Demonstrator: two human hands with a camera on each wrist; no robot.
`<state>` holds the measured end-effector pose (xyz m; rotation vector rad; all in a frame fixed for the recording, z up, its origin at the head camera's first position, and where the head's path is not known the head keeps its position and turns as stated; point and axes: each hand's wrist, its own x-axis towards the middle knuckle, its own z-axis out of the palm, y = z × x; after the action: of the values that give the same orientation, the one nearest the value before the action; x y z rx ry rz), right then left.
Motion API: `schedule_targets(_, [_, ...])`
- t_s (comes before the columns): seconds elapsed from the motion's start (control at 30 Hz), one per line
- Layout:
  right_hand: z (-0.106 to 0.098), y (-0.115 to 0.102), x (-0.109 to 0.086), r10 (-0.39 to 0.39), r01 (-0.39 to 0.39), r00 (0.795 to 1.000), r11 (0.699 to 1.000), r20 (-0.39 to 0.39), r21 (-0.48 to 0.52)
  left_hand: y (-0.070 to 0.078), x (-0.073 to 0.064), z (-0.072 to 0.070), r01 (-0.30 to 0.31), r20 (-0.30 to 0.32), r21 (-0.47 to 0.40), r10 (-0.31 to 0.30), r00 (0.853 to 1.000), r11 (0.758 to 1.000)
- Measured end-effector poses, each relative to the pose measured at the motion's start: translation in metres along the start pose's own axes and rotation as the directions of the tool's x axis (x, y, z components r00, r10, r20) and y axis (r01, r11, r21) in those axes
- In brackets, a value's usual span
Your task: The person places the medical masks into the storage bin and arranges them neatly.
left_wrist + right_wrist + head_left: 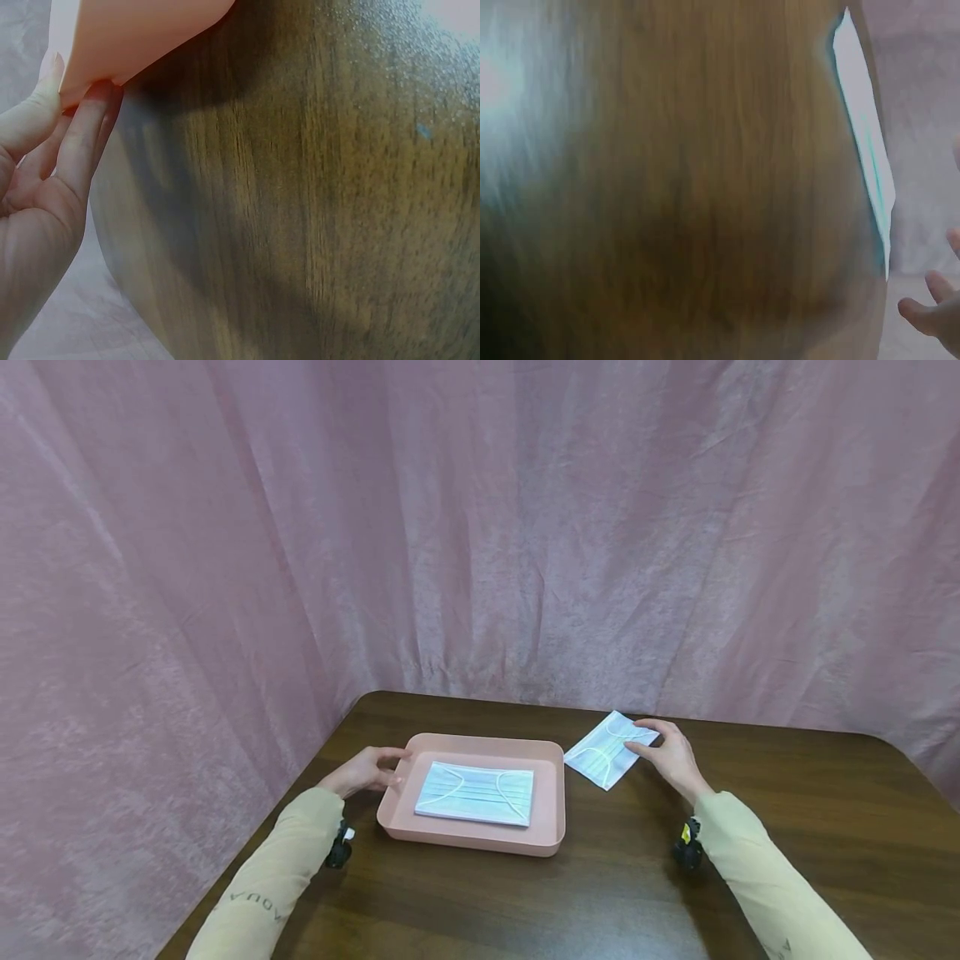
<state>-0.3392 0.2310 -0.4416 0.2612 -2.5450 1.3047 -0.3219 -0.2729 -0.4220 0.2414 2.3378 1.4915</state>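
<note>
A shallow pink tray (472,843) sits left of centre on the table, with a pale blue pleated face mask (475,793) lying flat in it. My left hand (365,771) pinches the tray's left side; in the left wrist view the thumb is on the wall and the fingertips (101,91) reach beneath it. A second face mask (609,750) lies at an angle just right of the tray, white ear loops on top. Over its right edge is my right hand (672,756), thumb and fingers spread apart. The right wrist view shows the fingertips (913,311) apart from that mask (866,142).
Beneath everything is a dark brown wooden table (615,877) with rounded far corners. Behind its far edge and along the left hangs a pink curtain (480,543). A dark camera is strapped to each wrist, below the cream sleeves (262,885).
</note>
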Motion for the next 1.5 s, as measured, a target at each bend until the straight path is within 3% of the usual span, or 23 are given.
schedule_targets(0.4, [-0.012,0.017,0.004,0.127,-0.118,0.981,0.991,0.149,-0.068,-0.003,0.000,0.001,-0.021,0.023,-0.012,0.021,1.000,1.000])
schedule_targets(0.63, [-0.013,0.022,0.007,0.168,-0.152,0.960,0.984,0.223,-0.090,-0.005,-0.003,-0.002,-0.092,0.076,-0.027,0.094,0.993,0.995])
schedule_targets(0.83, [-0.012,0.025,0.010,0.167,-0.145,0.951,0.984,0.261,-0.100,-0.002,-0.004,0.002,-0.020,0.008,-0.013,0.020,1.000,1.000])
schedule_targets(1.03, [-0.013,0.028,0.011,0.188,-0.152,0.950,0.976,0.248,-0.158,-0.002,-0.004,0.003,-0.004,0.003,-0.009,0.004,1.000,1.000])
schedule_targets(1.2, [-0.014,0.029,0.010,0.179,-0.140,0.962,0.972,0.205,-0.191,-0.001,-0.005,0.003,-0.003,0.006,-0.018,0.003,1.000,1.000])
schedule_targets(1.5, [-0.013,0.030,0.007,0.136,-0.129,0.986,0.988,0.094,-0.079,-0.001,-0.006,0.001,0.001,-0.001,-0.006,-0.001,1.000,1.000])
